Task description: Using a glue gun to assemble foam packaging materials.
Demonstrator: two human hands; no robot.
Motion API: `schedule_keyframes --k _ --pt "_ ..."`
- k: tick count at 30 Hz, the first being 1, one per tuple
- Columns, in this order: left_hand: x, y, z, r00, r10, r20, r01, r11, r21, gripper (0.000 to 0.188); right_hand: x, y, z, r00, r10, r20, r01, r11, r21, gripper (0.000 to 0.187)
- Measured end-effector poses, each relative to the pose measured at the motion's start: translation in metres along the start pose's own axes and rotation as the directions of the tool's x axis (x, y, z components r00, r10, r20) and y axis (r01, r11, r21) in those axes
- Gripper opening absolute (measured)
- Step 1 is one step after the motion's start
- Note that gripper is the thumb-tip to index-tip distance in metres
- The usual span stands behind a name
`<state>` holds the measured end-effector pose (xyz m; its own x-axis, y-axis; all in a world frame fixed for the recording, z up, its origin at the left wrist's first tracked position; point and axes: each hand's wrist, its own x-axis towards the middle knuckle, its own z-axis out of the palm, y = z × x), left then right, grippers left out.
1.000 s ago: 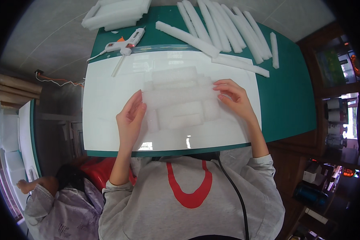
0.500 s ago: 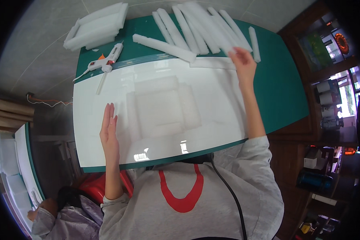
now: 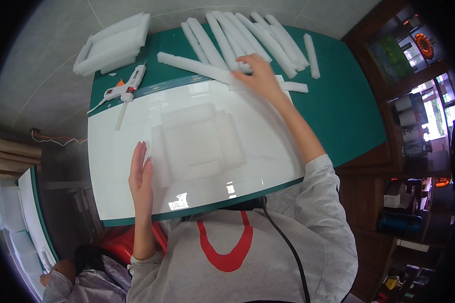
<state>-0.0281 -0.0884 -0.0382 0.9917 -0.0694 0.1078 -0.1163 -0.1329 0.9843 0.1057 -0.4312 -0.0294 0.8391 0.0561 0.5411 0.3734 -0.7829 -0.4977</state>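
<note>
My right hand [image 3: 260, 76] reaches over the near ends of several white foam strips [image 3: 241, 43], thumb and fingers apart in a loose curve, with nothing visibly gripped. Below it a short foam strip [image 3: 296, 87] lies crosswise, partly hidden by the hand. A longer strip [image 3: 189, 64] slants in from the left. My left hand [image 3: 141, 174] rests on the left part of the white board [image 3: 121, 197], fingers stretched out. Beside it, pale foam pieces [image 3: 192, 113] lie around a flat foam sheet [image 3: 189, 141], hard to tell from the glossy board.
A white glue gun [image 3: 126, 88] with a glue stick [image 3: 120, 116] and cord sits at the board's far left. Behind it is a stack of foam frames [image 3: 114, 45]. A green mat [image 3: 341, 101] covers the table. Another person's arm [image 3: 60, 275] shows at lower left.
My right hand has moved left from the right end of the crosswise strip to above the strips' near ends. My left hand stays at the same part of the board. The view has shifted slightly.
</note>
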Motion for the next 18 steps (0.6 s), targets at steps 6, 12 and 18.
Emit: schedule_keyframes --k 6,12,18 --pt "-0.003 0.0 0.001 1.0 0.009 0.012 -0.009 1.0 -0.024 0.048 0.003 -0.006 0.022 0.985 0.142 0.102 -0.142 0.99 -0.009 0.025" --pt "-0.004 0.004 0.0 1.0 0.015 -0.026 -0.014 1.0 0.012 0.048 -0.002 0.003 -0.014 0.942 0.251 -0.225 -0.221 0.964 0.15 0.023" --pt "-0.002 0.003 0.0 0.999 -0.005 -0.037 0.004 0.999 -0.041 0.049 -0.042 0.012 -0.067 0.968 0.072 -0.24 -0.034 0.987 0.16 0.022"
